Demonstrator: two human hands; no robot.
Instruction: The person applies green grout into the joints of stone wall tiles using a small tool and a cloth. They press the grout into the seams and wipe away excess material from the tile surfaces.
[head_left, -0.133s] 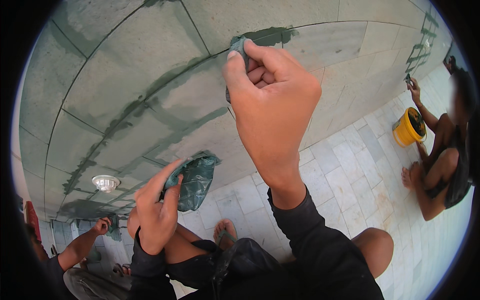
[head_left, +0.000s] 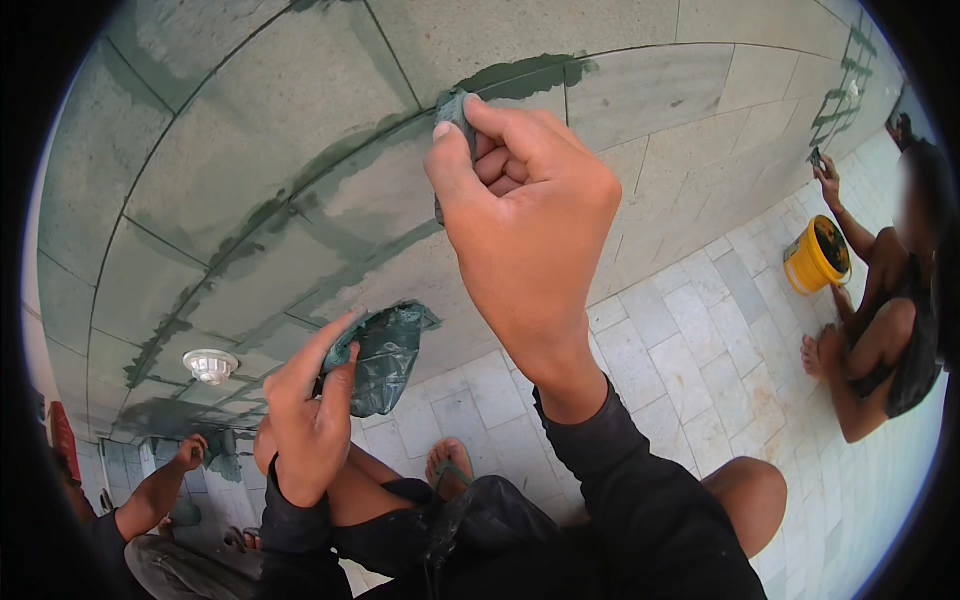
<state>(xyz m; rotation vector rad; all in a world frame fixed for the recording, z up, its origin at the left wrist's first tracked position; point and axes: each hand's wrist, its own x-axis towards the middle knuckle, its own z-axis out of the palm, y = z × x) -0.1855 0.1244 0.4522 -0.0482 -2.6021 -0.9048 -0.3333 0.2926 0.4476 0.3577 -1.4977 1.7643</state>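
My right hand [head_left: 530,215] is closed in a pinch on a small, flat scraper [head_left: 455,108] smeared with grey-green grout. The scraper rests against the tiled wall [head_left: 280,125] at a long, curving joint. Just right of it, a dark wet band of grout [head_left: 515,76] lies along that joint. Lower down, my left hand [head_left: 308,420] grips the edge of a plastic bag [head_left: 383,365] between thumb and fingers. Dark green grout coats the bag's upper rim, which is close to the wall. Part of the scraper is hidden behind my right fingers.
A white round fitting [head_left: 210,366] sticks out of the wall. To the right, a person [head_left: 885,345] crouches beside a yellow bucket [head_left: 812,265] of dark grout. Another person's arm [head_left: 158,497] reaches to the wall at lower left. Pale tiles cover the floor [head_left: 690,375].
My right hand and the scraper have slid left and slightly down along the joint, uncovering more of the grout band. The left hand and bag have shifted slightly left.
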